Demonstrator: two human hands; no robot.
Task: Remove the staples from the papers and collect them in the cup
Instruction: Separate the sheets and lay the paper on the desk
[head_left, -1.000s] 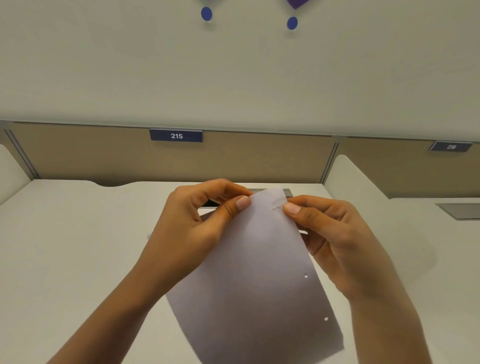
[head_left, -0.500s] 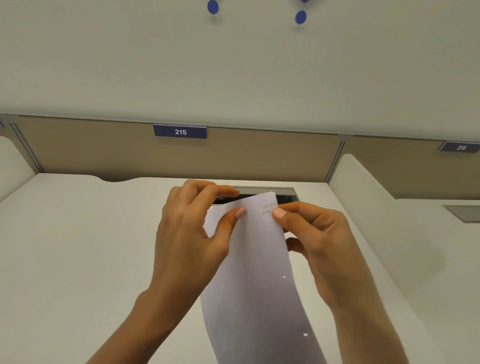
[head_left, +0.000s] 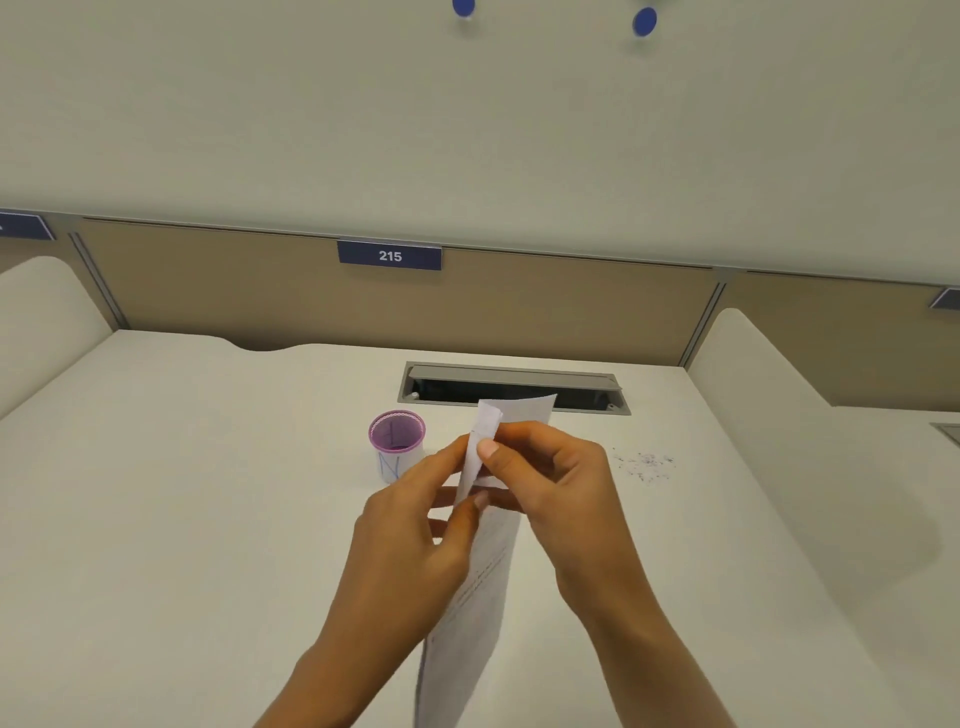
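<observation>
Above the white desk I hold the stapled papers (head_left: 480, 587) nearly edge-on, hanging down toward me. My left hand (head_left: 415, 540) pinches their left side from the front. My right hand (head_left: 556, 488) grips the top part, its thumb pressed on a folded-over corner (head_left: 488, 418). I cannot make out the staple itself. A small cup (head_left: 397, 447) with a purple rim stands upright on the desk just left of my hands, with something dark at its bottom.
A scatter of tiny dark bits (head_left: 644, 462) lies on the desk to the right of my hands. An open grey cable slot (head_left: 511, 387) runs behind the papers. A tan partition with a "215" label (head_left: 389, 255) closes off the back; rounded white dividers (head_left: 763, 374) flank the desk.
The papers have turned from facing me to nearly edge-on, and their top corner is now folded over. Both hands moved lower and closer together. The view tilted down, which brought the cup into sight.
</observation>
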